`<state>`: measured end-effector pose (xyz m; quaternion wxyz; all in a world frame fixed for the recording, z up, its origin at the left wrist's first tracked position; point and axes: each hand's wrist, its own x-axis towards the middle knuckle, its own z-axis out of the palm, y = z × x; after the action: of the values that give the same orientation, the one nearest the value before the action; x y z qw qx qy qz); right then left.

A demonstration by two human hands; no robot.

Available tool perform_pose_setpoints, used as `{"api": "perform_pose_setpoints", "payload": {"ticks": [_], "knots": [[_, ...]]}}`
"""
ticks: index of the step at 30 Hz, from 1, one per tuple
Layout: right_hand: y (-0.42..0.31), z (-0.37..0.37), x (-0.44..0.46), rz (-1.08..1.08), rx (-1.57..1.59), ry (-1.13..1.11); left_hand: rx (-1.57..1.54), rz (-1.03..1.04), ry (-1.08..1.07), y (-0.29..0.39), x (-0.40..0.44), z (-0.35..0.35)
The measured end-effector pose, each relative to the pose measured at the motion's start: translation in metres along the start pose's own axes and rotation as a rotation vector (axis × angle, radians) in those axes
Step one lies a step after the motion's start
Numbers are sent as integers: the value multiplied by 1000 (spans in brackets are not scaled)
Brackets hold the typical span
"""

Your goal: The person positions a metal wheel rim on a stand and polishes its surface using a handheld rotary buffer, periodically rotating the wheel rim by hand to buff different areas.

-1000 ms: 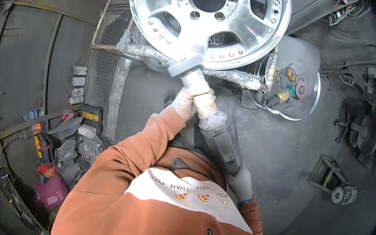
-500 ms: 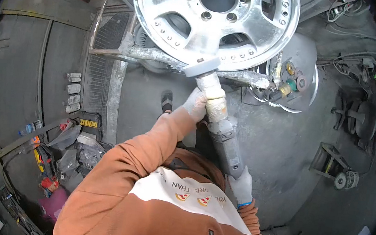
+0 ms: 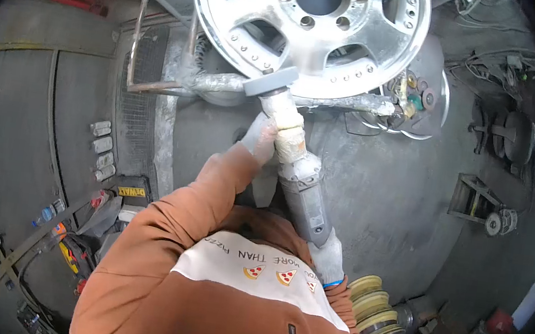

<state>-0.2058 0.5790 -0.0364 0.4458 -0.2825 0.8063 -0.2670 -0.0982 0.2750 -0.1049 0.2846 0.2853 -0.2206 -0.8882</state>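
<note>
A long power grinder [image 3: 306, 202], its neck wrapped in whitish tape, lies diagonally in front of my body. My left hand [image 3: 261, 137], in a pale glove, is closed around the taped neck. My right hand [image 3: 327, 260], gloved too, grips the rear end of the body. At the front of the tool a grey disc [image 3: 271, 82] sits edge-on at the lower rim of a shiny alloy wheel [image 3: 306, 45]; whether they touch I cannot tell. The wheel rests on a metal pipe frame [image 3: 217, 83] crusted with white residue.
Several small abrasive discs [image 3: 427, 98] lie on a surface right of the wheel. Several stacked rims [image 3: 373, 313] stand low on the right. A stool-like metal stand [image 3: 474, 199] is farther right. On the left are a DeWalt case [image 3: 134, 191] and several cans [image 3: 102, 145].
The grinder and both hands have shifted left, and its disc has moved left along the wheel's lower rim. My view has turned slightly, bringing the stacked rims into sight.
</note>
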Motion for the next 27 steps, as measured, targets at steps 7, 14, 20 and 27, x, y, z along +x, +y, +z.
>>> {"api": "perform_pose_setpoints", "payload": {"ticks": [7,14,20,27], "knots": [[41,-52,-25,130,-138,112,-73,-89,-109,-65,24,43],[35,-22,-19,68,-55,97,-53,-131,-17,-46,12,27],[17,25,9,-49,-78,30,-32,18,29,1,2,-19],[30,9,4,-22,-37,71,-96,-26,53,-28,7,5]]}}
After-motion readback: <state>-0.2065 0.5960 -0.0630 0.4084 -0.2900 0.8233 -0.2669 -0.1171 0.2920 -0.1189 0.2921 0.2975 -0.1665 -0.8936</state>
